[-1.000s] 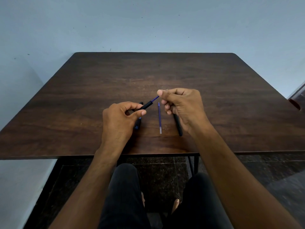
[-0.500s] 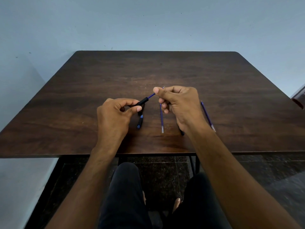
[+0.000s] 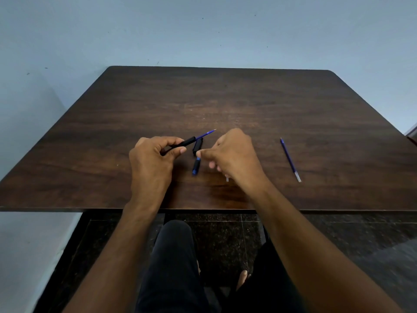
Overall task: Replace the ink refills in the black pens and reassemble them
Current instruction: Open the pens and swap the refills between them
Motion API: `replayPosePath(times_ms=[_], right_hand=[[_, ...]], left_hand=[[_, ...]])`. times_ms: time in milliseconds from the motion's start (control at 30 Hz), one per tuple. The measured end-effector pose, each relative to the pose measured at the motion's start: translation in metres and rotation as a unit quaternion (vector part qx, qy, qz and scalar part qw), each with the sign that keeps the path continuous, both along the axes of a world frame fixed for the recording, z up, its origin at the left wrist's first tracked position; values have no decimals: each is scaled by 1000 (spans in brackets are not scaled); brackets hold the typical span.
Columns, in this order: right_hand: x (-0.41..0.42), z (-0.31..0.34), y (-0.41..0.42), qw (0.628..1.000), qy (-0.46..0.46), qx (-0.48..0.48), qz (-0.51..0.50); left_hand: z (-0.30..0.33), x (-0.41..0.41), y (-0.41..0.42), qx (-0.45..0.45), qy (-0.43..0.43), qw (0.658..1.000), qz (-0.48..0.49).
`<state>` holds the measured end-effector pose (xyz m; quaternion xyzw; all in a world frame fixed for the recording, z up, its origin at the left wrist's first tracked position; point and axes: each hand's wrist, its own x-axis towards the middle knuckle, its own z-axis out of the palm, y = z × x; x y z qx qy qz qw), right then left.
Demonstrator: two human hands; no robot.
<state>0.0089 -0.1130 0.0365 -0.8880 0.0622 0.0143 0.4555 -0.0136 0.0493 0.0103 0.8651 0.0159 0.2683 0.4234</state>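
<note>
Left hand (image 3: 151, 159): closed around a black barrel (image 3: 184, 143), a blue refill (image 3: 206, 133) sticking out of its far end.
Right hand (image 3: 234, 154): blurred, fingers curled above the worktop (image 3: 112, 132); whether it holds anything, cannot tell.
Between hands: cap (image 3: 197, 145) and tip piece (image 3: 195, 167), lying flat.
Far right: spare refill (image 3: 290, 159), well apart.

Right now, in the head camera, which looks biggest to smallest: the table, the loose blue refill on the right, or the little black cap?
1. Table
2. Blue refill
3. Black cap, partly hidden behind the pen
</note>
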Motion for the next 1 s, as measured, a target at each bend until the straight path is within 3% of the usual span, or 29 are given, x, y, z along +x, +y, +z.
replayPosePath(times_ms=[133, 367, 500, 700, 867, 1000], right_hand=[[0, -4, 18, 989, -20, -147, -13], [2, -10, 27, 983, -2, -184, 19], [2, -6, 14, 996, 40, -84, -4], [-7, 6, -12, 974, 93, 205, -13], [-8, 11, -31, 949, -34, 311, -49], [-9, 10, -33, 907, -103, 403, -68]], left_hand=[[-2, 1, 1, -2, -3, 1000, -2], [-3, 2, 2, -4, 3, 1000, -7], [-2, 1, 2, -13, 2, 1000, -8], [-2, 0, 1, 1, 6, 1000, -8], [0, -1, -2, 10, 1, 1000, -14], [1, -1, -4, 24, -6, 999, -27]])
